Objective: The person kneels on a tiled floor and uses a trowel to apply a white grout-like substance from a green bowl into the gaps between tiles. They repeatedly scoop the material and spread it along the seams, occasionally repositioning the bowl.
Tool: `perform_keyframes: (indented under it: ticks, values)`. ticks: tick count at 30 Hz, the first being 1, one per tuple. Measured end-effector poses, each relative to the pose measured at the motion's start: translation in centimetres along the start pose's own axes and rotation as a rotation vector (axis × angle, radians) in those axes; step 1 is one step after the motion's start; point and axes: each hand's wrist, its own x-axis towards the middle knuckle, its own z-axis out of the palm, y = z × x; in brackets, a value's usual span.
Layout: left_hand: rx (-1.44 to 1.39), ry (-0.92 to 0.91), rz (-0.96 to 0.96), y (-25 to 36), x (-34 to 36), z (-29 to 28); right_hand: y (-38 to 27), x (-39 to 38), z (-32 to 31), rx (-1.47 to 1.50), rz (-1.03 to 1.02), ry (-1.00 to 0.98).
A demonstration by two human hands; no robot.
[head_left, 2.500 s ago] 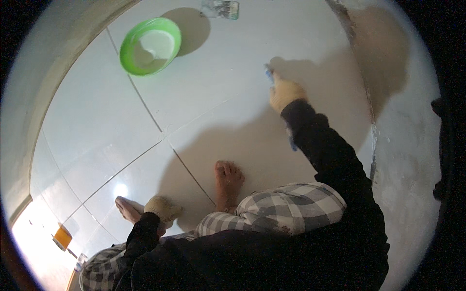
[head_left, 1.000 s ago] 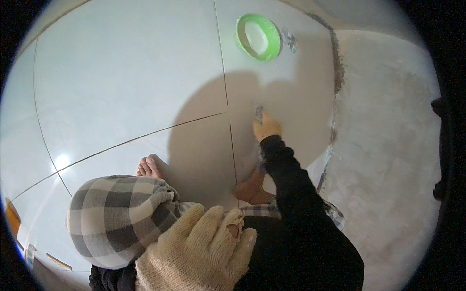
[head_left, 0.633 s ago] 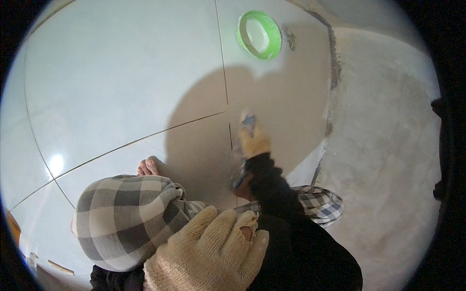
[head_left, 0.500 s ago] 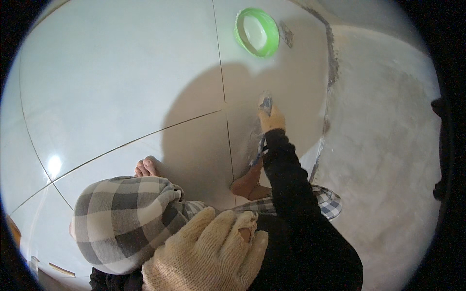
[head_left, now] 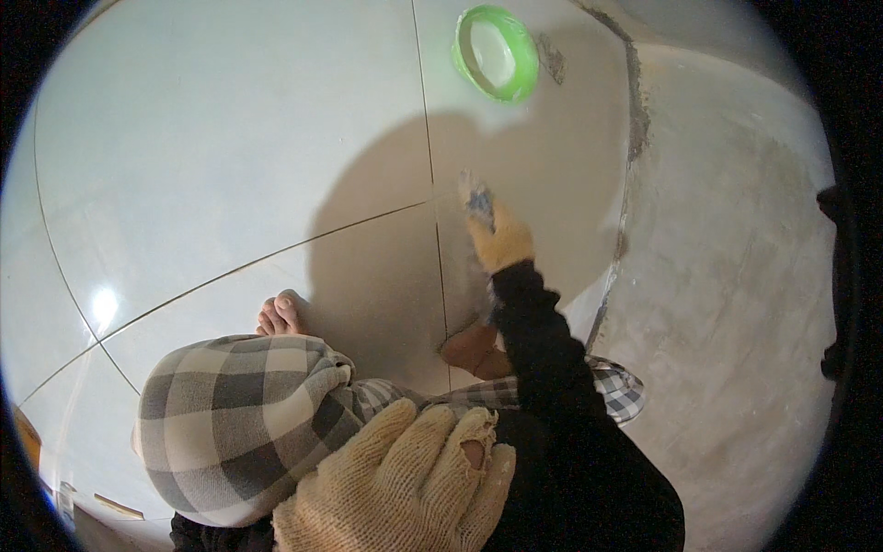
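Observation:
My right hand [head_left: 499, 241], in a cream knit glove, is closed around a small white-smeared tool [head_left: 478, 204] with a grey-blue part. Its exact kind is blurred. The tool is low over the pale floor tile, just right of where the dark joints [head_left: 429, 201] cross. In the foreground lies my left hand [head_left: 395, 478], also gloved, back up and holding nothing. Its fingers are stretched out, and one fingertip pokes through a torn hole. Beyond the right hand stands a green bowl [head_left: 524, 78] with white paste [head_left: 492, 53] inside.
A rough grey wall [head_left: 727, 239] rises on the right, with a ragged edge strip [head_left: 637, 110] along its foot. My bare feet [head_left: 282, 313] are on the tiles, below checked trousers [head_left: 239, 414]. A grey smear [head_left: 550, 60] marks the floor beside the bowl.
My right hand has moved left and slightly toward me with the tool, closer to the joint crossing. My left hand stays in place. The view has shifted slightly.

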Motion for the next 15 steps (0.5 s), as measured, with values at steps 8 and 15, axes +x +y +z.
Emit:
perform_keyframes:
  ticks: [8, 15]
  values:
    - [-0.093, -0.095, -0.061, 0.0, 1.4, -1.4, -2.2, 3.0, 0.1, -0.275, -0.324, -0.613]
    - [-0.231, -0.146, 0.038, -1.5, 7.4, -4.4, -5.3, 6.6, -16.5, -0.069, -0.405, -0.624]
